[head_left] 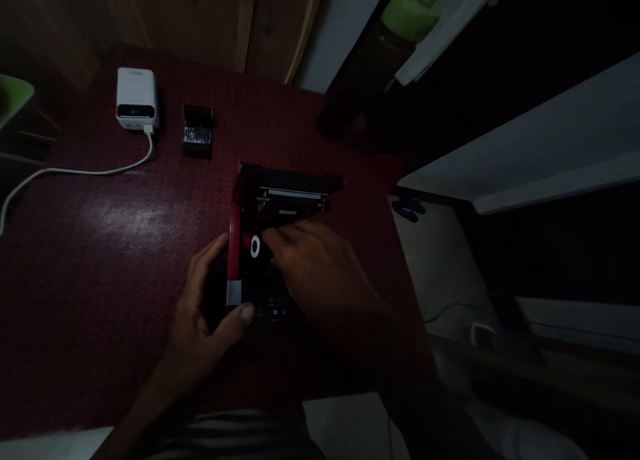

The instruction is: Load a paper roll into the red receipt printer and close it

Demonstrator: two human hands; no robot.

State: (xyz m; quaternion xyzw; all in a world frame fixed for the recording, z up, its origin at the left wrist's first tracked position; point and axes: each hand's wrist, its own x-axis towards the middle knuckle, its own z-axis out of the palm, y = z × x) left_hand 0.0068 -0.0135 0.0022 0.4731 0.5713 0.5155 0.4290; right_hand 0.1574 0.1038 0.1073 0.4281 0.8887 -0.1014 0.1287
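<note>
Left hand (207, 317) gripping device edge (233, 260), right hand (315, 270) atop

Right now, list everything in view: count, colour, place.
device: one, black and red, mid-table, under both hands
power bank: one, white, far end of table
cable: one, white, from power bank off table's left edge
block: one, black and silver, right of power bank
table: one, dark red, patterned top
green item: one, green, upper right beyond table
blue item: one, blue, right of table
sleeve: one, striped, bottom edge
left hand: one, around device's red edge
right hand: one, over device
</note>
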